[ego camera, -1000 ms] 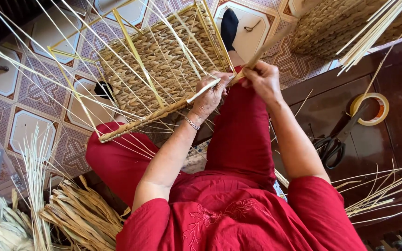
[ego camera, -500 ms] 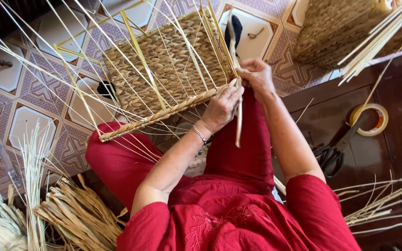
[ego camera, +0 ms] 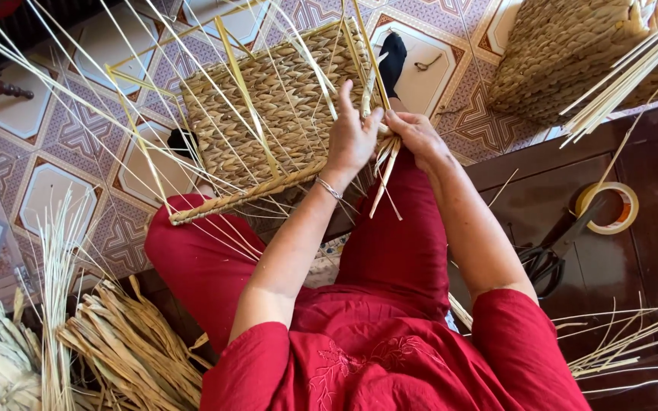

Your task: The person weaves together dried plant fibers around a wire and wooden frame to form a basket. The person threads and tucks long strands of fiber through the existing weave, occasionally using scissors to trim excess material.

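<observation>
Your left hand rests flat on the half-woven tan rush basket panel on its yellow wire frame, fingers spread and pointing away from you, palm pressing the weave near its right corner. It grips nothing that shows.

Your right hand is closed around a small bundle of pale rush strands, just beside the left hand at that same corner. The strands' loose ends hang down and toward you, over the red-trousered knee.

Key relation: the panel lies ahead and to the left of both hands, its near edge running from low left to upper right. The corner touches both hands; the right hand holds the strands.

To your right, on the dark wooden bench: a roll of tape and black-handled scissors, well apart from the hands.
</observation>
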